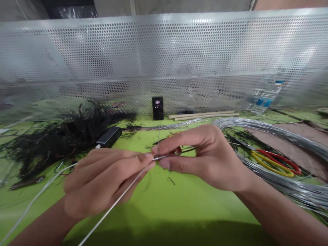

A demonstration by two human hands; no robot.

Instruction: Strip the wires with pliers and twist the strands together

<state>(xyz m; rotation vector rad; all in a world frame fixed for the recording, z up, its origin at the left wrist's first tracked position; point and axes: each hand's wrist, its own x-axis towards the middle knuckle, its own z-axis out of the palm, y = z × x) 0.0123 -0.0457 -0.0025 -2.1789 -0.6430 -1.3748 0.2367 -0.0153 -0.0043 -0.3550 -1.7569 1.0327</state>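
Observation:
My left hand [107,177] is closed, its thumb and forefinger pinching a thin silvery wire [123,194] that slants down to the bottom edge. My right hand [205,157] meets it fingertip to fingertip, thumb and forefinger closed about a thin dark stem [167,156] at the join. Just there, a fine wire end [159,136] sticks up between the hands. Whether the stem is wire or plant-like material is too small to tell. Red-and-yellow-handled scissors [275,162] lie beyond my right wrist.
A large coil of silvery wire [256,124] lies on the green table [184,205] at right. Black bristly strands [64,140] are heaped at left beside a dark box [109,136] and a white cable [38,196]. A perforated metal screen [143,51], small black device [158,108] and bottle [266,99] stand behind.

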